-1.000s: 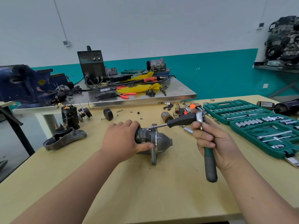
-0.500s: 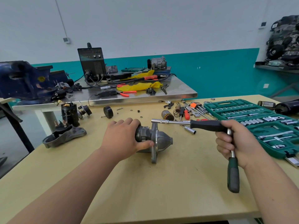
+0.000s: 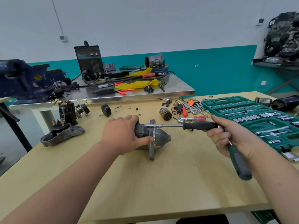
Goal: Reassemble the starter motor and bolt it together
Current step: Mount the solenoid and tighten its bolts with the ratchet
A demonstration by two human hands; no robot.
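Observation:
The grey starter motor (image 3: 159,138) lies on its side on the wooden table (image 3: 161,183), its cone nose pointing right. My left hand (image 3: 124,135) grips its rear body and holds it down. My right hand (image 3: 226,136) holds two tools at once: a black-handled socket driver (image 3: 199,126) lying level, its steel shaft tip at the top of the motor near the flange, and a green-handled ratchet (image 3: 239,162) hanging down from my palm.
An open green socket set (image 3: 258,117) sits at the right. Loose screwdrivers, hex keys and small parts (image 3: 186,109) lie behind the motor. A dismantled housing (image 3: 63,135) and a black motor part (image 3: 67,112) stand at the left. A steel bench (image 3: 113,94) is behind.
My right hand has brought the socket driver down and left, from above the table to the top of the motor. My left hand has stayed on the motor body.

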